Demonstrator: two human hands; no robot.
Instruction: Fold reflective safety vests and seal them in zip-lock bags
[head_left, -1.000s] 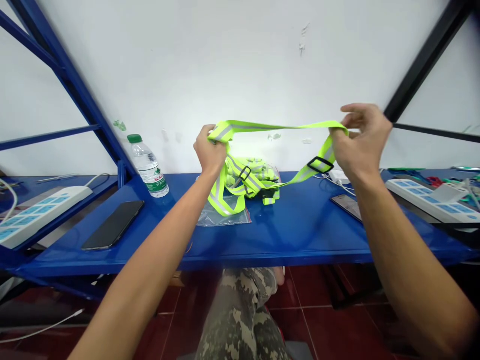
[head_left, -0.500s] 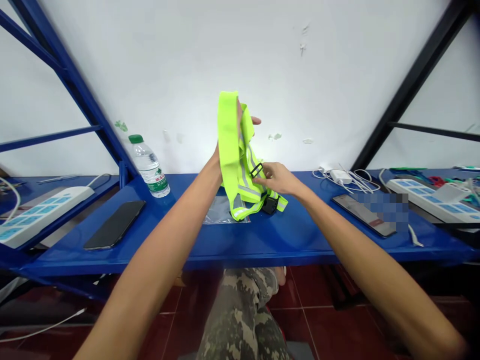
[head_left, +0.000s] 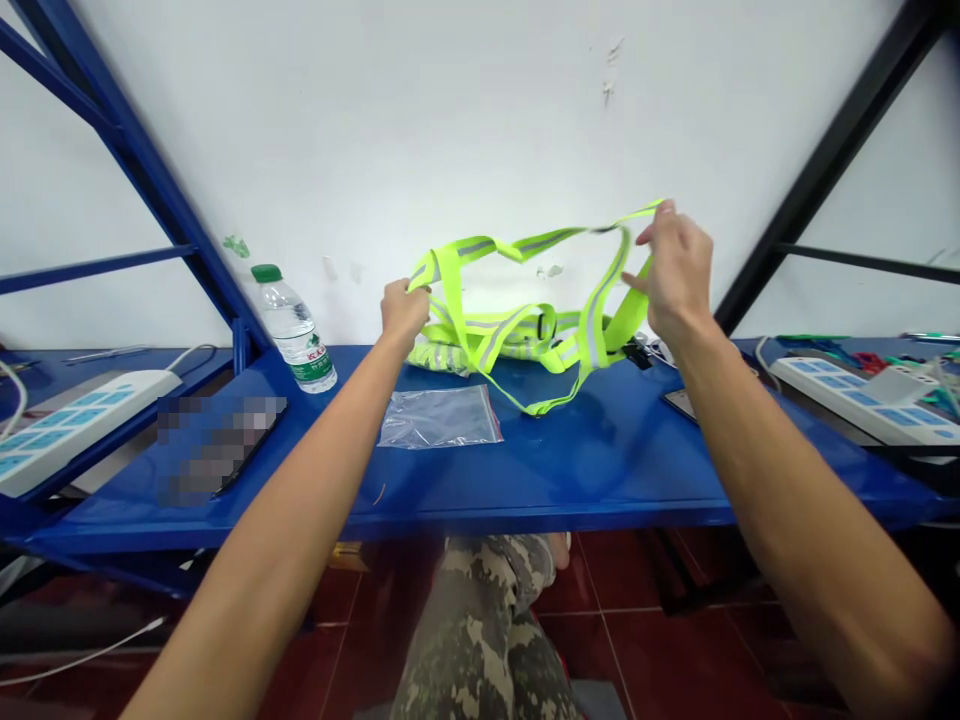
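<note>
A neon yellow reflective safety vest [head_left: 592, 320], made of straps with grey stripes, is stretched between my two hands over the blue table. My left hand [head_left: 405, 310] is closed on its left end. Raised higher, my right hand [head_left: 679, 265] pinches a strap at the right end, with some fingers partly spread around another loop. Lower straps hang in loops near the tabletop, and a black buckle [head_left: 639, 352] dangles below my right hand. A clear zip bag [head_left: 441, 417] lies flat in front of the vest. Behind the straps, a bunched yellow-and-clear bundle [head_left: 442, 355] is partly hidden.
At the left stand a water bottle [head_left: 296, 330] and a dark phone [head_left: 251, 440]. White power strips [head_left: 82, 425] lie at both sides. Another phone [head_left: 681, 403] is partly covered by my right forearm. The blue table's front edge [head_left: 525, 522] runs above my knees; a white wall rises behind.
The bunched vest has been spread out sideways. My left hand has moved left and lower, my right hand right and up. The zip bag is now more uncovered.
</note>
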